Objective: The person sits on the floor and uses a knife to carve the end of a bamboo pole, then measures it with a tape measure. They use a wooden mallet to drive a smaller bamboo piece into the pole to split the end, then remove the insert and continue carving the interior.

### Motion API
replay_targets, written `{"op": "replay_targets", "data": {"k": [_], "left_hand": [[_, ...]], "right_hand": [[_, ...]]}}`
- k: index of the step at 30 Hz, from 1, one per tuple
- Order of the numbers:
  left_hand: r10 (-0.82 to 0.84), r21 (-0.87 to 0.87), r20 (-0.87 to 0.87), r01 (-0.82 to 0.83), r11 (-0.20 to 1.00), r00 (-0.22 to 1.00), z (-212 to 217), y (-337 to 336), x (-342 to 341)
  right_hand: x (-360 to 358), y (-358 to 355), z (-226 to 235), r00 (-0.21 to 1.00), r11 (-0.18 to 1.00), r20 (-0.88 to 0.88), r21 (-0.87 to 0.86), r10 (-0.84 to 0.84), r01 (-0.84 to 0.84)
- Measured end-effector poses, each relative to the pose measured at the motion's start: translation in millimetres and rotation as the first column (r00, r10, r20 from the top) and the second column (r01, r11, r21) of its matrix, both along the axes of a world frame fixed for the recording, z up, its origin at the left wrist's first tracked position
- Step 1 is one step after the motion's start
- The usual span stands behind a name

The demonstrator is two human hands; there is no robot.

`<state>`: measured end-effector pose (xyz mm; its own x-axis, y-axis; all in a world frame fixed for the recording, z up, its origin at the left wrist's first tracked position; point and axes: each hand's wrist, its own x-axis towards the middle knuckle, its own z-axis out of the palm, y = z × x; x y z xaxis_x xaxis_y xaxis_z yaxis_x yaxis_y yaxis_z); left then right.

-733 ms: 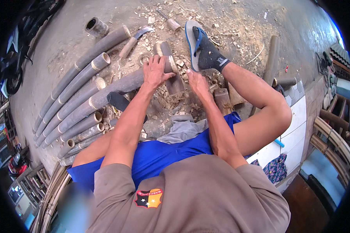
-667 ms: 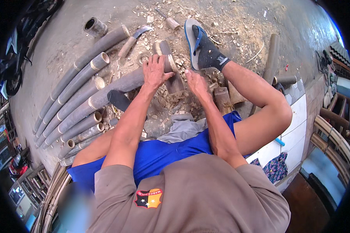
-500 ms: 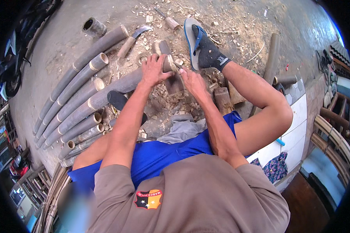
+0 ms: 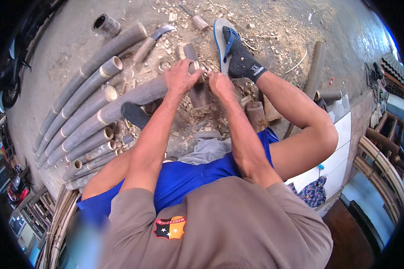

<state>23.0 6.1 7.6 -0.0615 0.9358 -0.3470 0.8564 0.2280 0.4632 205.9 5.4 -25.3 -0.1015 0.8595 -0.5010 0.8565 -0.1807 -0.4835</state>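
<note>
The bamboo pole [image 4: 141, 94] slants in from the left, its right end resting over a wooden block [image 4: 200, 97]. The left hand [image 4: 178, 76] is clamped over that end; just beside it, the right hand [image 4: 220, 84] curls round a slim tool [image 4: 206, 69] that barely shows. Judging by the strewn wood chips [image 4: 265, 27], plenty of cutting is done, though this end looks unfinished. Fingers hide its rim. Whether the other poles [image 4: 113, 48] need work, I can't tell.

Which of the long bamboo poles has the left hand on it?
The bamboo pole reaching farthest right from the left-side row, to the wooden block; the left hand touches none of the others.
</note>
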Motion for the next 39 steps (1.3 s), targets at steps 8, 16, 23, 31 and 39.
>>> {"op": "replay_targets", "data": {"k": [8,16,23,31,39], "left_hand": [[-0.252,0.152,-0.228,0.290,0.945,0.940,-3,-14,-21],[-0.224,0.147,-0.076,0.233,0.961,0.972,-10,-9,-30],[-0.077,0.236,-0.025,0.080,0.969,0.997,-14,-12,-16],[-0.037,0.117,-0.046,0.043,0.992,0.998,-7,0,-10],[-0.064,0.132,-0.010,0.065,0.989,0.998,-13,-5,-13]], "right_hand": [[12,-11,29,0.992,0.997,-0.126,0.081,0.003,0.007],[-1,-16,44,0.985,0.985,-0.098,0.114,0.143,-0.132],[-5,-13,57,0.992,0.991,-0.027,0.061,0.125,-0.123],[-8,14,14,0.990,0.991,-0.060,0.054,0.125,-0.122],[-10,8,71,0.979,0.977,-0.026,0.066,0.204,-0.201]]}}
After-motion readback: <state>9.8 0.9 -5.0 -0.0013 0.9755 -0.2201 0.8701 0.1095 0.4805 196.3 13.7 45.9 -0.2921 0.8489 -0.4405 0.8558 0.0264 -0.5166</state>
